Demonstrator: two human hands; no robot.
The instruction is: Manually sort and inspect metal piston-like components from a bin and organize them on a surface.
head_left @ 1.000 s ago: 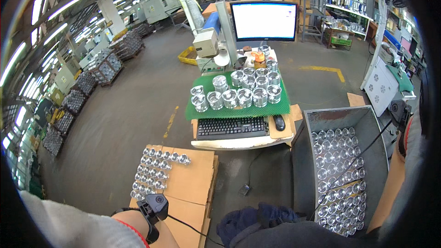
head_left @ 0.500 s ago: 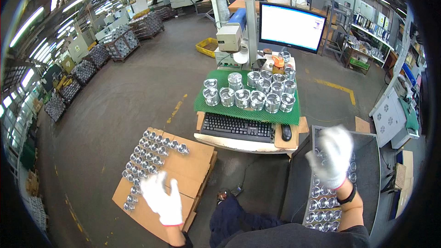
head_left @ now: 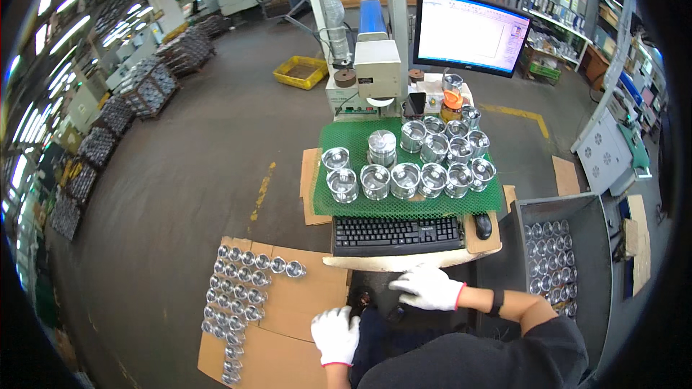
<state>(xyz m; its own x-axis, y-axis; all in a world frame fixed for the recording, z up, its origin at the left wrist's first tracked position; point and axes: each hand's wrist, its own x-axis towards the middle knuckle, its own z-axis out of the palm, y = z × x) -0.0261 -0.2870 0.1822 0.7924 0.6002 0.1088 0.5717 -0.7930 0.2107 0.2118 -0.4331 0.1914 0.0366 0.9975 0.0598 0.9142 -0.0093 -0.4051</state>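
My right hand [head_left: 429, 288], in a white glove, is in front of the keyboard [head_left: 396, 234], apart from it, with fingers stretched to the left and nothing in them. Lower down, my left hand [head_left: 336, 336], gloved too, hovers by the right edge of the cardboard [head_left: 288, 302]; its fingers are loosely bent and apart, holding nothing visible. Rows of shiny metal pistons [head_left: 238, 288] stand on the left part of that cardboard. More pistons [head_left: 405, 180] stand on the green mat [head_left: 339, 209] of the workstation.
A grey bin [head_left: 595, 245] holding rows of pistons [head_left: 551, 252] stands at the right. Behind the mat are a boxy marking machine head [head_left: 377, 72], a monitor [head_left: 468, 32] and an orange-capped bottle [head_left: 451, 106]. A mouse [head_left: 482, 226] lies beside the keyboard.
My right hand has swung left from above the grey bin to in front of the keyboard. My left hand has moved right, away from the pistons on the cardboard. The view has shifted.
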